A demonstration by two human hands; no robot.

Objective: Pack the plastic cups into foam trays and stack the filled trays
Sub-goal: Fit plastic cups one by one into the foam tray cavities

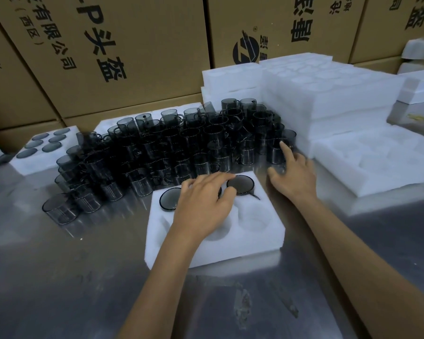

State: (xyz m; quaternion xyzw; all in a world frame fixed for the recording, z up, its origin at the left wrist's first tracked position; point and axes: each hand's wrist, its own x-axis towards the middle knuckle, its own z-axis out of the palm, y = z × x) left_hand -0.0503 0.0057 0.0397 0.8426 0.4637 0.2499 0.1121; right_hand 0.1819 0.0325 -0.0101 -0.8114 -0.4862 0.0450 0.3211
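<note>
Cups (pixel 171 148) of smoky grey plastic stand massed across the middle of the steel table (pixel 59 277), reaching from a filled tray (pixel 38 155) at far left, whose six pockets each show a round grey cup base, to the foot of a tall stack of white foam trays (pixel 328 94) at far right. Near the centre lies a foam tray (pixel 255 243) with three cups seated upside down along its far row; its near pockets are bare. The left hand (pixel 203 204) lies over this tray, fingers stretched fairly flat, their tips pressing on the middle seated cup (pixel 219 190) beside the right one (pixel 240 184). The right hand (pixel 291 172) hovers just right of the tray's far corner, fingers spread and loosely bent, the forefinger touching a standing cup (pixel 277 152) at the edge of the mass; it grips nothing. Right of it an unfilled tray (pixel 377 167) rests on the table. Brown printed cartons (pixel 108 45) wall the far side.
</note>
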